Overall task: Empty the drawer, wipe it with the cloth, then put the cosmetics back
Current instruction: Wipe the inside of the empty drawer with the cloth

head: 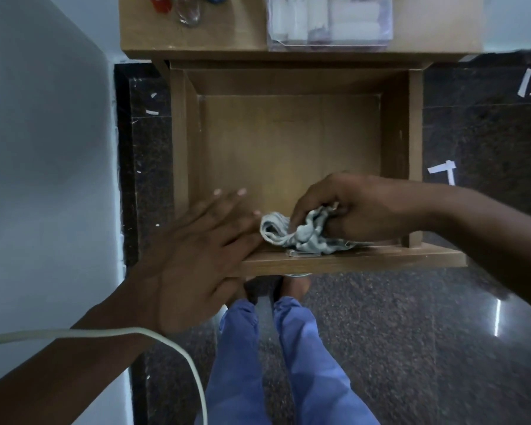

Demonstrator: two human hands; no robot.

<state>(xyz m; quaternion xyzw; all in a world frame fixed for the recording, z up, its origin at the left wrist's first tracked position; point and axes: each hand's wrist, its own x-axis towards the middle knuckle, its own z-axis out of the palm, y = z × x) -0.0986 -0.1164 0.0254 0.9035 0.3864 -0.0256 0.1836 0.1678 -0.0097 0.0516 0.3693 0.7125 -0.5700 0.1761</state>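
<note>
— What's in the drawer [288, 139]?
— Only the cloth [301, 233], bunched at the front wall, gripped in the right hand's [359, 210] curled fingers. The left hand [196, 259] lies flat on the front edge, fingers straight.
— The cosmetics?
— On the tabletop [227, 35]: bottles [178, 7] cut off by the frame, and a clear box [328, 23] with blurred contents.

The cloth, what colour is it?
Pale grey-blue cloth, crumpled in the right hand; head view.
</note>
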